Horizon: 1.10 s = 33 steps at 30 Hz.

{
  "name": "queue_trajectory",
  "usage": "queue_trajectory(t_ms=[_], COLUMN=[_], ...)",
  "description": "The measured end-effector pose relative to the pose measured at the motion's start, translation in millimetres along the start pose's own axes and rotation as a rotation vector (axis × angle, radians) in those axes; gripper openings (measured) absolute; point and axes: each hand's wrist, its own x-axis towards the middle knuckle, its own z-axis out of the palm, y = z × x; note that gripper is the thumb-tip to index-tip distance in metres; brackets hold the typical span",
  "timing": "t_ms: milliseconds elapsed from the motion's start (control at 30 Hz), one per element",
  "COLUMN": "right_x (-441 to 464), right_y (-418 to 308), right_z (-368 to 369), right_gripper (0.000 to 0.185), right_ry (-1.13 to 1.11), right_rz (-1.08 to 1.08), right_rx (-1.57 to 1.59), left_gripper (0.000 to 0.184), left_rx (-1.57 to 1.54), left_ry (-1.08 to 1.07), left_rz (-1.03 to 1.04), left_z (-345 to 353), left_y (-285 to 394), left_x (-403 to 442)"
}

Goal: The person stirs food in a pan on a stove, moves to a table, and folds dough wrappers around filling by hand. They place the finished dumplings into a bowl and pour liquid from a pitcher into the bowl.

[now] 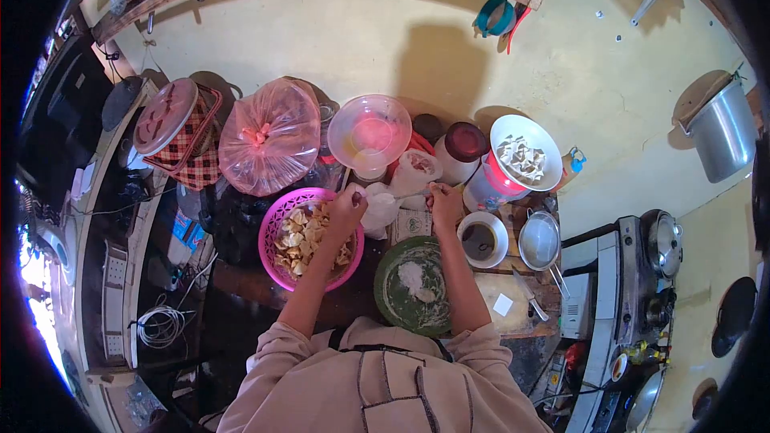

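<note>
My left hand (347,207) is closed, raised above the back right rim of a pink basket (269,261) holding folded, pale yellow pieces. Beside its fingertips lies white, thin plastic (380,208). My right hand (444,202) is closed in a pinch, close to the clear plastic bag (415,171) with white and reddish contents. What either hand pinches is too small to make out. Between my forearms sits a green bowl (391,293) with white powder in it. A printed packet (411,226) lies behind the bowl.
A white bowl of dark liquid (479,240), a strainer (539,242) and a knife (530,298) are at right. Behind stand a bowl of white pieces (525,154), a clear pink bowl (370,132) and a tied pink bag (270,140). A stove (634,273) stands far right.
</note>
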Motion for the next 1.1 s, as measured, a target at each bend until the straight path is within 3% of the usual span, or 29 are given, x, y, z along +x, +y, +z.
queue_trajectory(t_ms=[367,467,600,667,767,867,967,1100], right_x=[-7.3,-30.4,-64.1,-80.4,-113.1,-138.8,-157.5,-166.8], right_y=[-24.4,-48.9,-20.1,14.4,52.1,75.1,45.6,27.0], right_z=[-20.4,-39.7,-88.5,-111.2,-123.1,-112.8,-105.3,-106.2], right_gripper=[0.017,0.015,0.015,0.017,0.014,0.01,0.007,0.007], right_ry=[0.043,0.087,0.151,0.13,0.17,0.208,0.075,-0.009], right_rz=[0.035,0.058,0.09,0.054,0.155,-0.263,-0.56,-0.436], right_rx=[0.135,0.38,0.271,-0.027,-0.067,-0.313,-0.464,-0.512], left_gripper=[0.011,0.011,0.011,0.011,0.009,0.008,0.009,0.009], left_rx=[-0.032,-0.031,-0.023,-0.014,-0.011,-0.027,0.015,0.011], left_ry=[-0.026,-0.001,-0.01,0.005,0.004,0.004,0.013,0.012], left_rz=[-0.02,0.001,-0.011,-0.02,0.005,-0.01,-0.034,-0.046], left_z=[-2.1,-2.3,3.6,2.5,5.4,7.1,4.3,5.2], left_y=[-2.3,0.7,-15.4,-4.4,-12.4,-12.8,-2.6,-3.6], left_x=[-0.8,-3.4,-2.5,-3.7,-4.1,-5.3,-6.2,-5.5])
